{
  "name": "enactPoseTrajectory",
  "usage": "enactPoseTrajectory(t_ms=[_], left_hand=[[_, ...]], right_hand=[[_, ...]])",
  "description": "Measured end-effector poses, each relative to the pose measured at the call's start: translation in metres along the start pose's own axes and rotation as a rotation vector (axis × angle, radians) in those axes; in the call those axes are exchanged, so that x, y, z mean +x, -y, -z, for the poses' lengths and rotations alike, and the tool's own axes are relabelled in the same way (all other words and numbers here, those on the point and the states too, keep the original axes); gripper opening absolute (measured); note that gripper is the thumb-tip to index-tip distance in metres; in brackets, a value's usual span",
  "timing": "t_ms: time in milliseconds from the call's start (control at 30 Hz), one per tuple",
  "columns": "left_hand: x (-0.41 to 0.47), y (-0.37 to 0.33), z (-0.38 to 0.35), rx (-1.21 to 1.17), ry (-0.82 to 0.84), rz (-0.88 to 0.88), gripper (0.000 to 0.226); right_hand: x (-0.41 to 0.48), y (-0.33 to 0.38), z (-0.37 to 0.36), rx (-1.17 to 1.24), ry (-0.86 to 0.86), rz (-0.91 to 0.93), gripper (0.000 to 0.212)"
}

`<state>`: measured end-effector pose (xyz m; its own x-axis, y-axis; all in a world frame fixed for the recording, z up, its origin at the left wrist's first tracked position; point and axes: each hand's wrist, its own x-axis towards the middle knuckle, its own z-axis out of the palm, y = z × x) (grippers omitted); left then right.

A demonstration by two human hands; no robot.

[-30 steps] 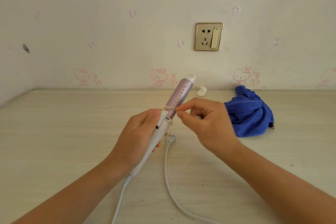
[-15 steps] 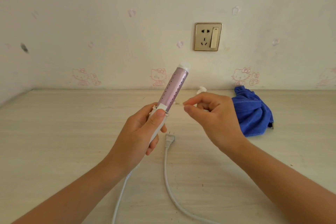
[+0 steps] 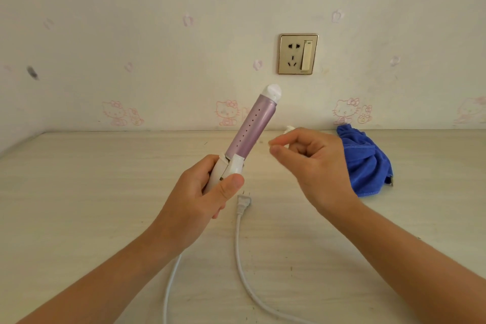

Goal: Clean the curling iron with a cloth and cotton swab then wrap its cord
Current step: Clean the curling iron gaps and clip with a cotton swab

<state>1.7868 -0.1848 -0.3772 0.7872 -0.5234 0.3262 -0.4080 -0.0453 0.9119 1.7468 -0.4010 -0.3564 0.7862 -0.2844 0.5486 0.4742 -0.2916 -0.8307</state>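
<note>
Above the pale table (image 3: pixel 79 192), your left hand (image 3: pixel 202 200) grips the curling iron (image 3: pixel 249 131) by its handle, barrel tilted up. Your right hand (image 3: pixel 313 163) pinches something small, likely the swab. Wrapping the loose cord (image 3: pixel 243 265) probably comes next.

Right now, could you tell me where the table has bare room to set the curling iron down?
The widest bare patch is the table on the left, from the left hand to the corner by the wall. A smaller patch lies front right, below the blue cloth. The middle is crowded: the plug and cord lie there, under the curling iron.
</note>
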Motion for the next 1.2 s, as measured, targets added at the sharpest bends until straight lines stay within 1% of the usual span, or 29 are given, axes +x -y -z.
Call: enactPoseTrajectory(t_ms=[67, 167, 267, 333, 467, 533, 667, 733, 867, 1000, 1100, 1200], left_hand=[[0.001, 0.002, 0.001, -0.011, 0.054, 0.013, 0.029], [0.004, 0.004, 0.004, -0.069, 0.098, 0.061, 0.034], [0.006, 0.008, 0.004, -0.213, 0.099, 0.136, 0.053], [0.005, 0.011, 0.001, -0.304, 0.127, 0.178, 0.059], [0.002, 0.012, -0.004, -0.398, 0.217, 0.247, 0.052], [0.001, 0.012, -0.005, -0.403, 0.243, 0.257, 0.051], [0.002, 0.009, -0.007, -0.411, 0.240, 0.266, 0.047], [0.003, 0.007, -0.006, -0.408, 0.231, 0.268, 0.047], [0.005, 0.005, -0.004, -0.385, 0.197, 0.270, 0.056], [0.011, 0.000, -0.004, -0.377, 0.146, 0.284, 0.063], [0.015, -0.004, -0.003, -0.330, 0.151, 0.272, 0.068], [0.013, -0.005, -0.007, -0.292, 0.168, 0.261, 0.067]], right_hand=[[0.007, 0.000, 0.005, 0.017, -0.084, -0.005, 0.019], [0.011, 0.001, 0.010, 0.025, -0.155, -0.008, 0.022], [0.013, 0.000, 0.013, 0.019, -0.197, -0.028, 0.016], [0.014, -0.002, 0.014, 0.005, -0.189, -0.051, 0.014], [0.011, -0.007, 0.009, -0.039, -0.098, -0.042, 0.012], [0.011, -0.008, 0.007, -0.072, -0.064, -0.042, 0.010], [0.014, -0.010, 0.009, -0.069, -0.087, -0.080, 0.016], [0.013, -0.009, 0.008, -0.057, -0.071, -0.085, 0.014], [0.003, -0.010, 0.000, -0.046, 0.014, -0.086, 0.010], [-0.010, -0.016, -0.014, -0.063, 0.153, -0.089, 0.021], [-0.008, -0.016, -0.011, -0.064, 0.115, -0.070, 0.018], [0.004, -0.012, 0.002, -0.085, -0.007, -0.050, 0.014]])
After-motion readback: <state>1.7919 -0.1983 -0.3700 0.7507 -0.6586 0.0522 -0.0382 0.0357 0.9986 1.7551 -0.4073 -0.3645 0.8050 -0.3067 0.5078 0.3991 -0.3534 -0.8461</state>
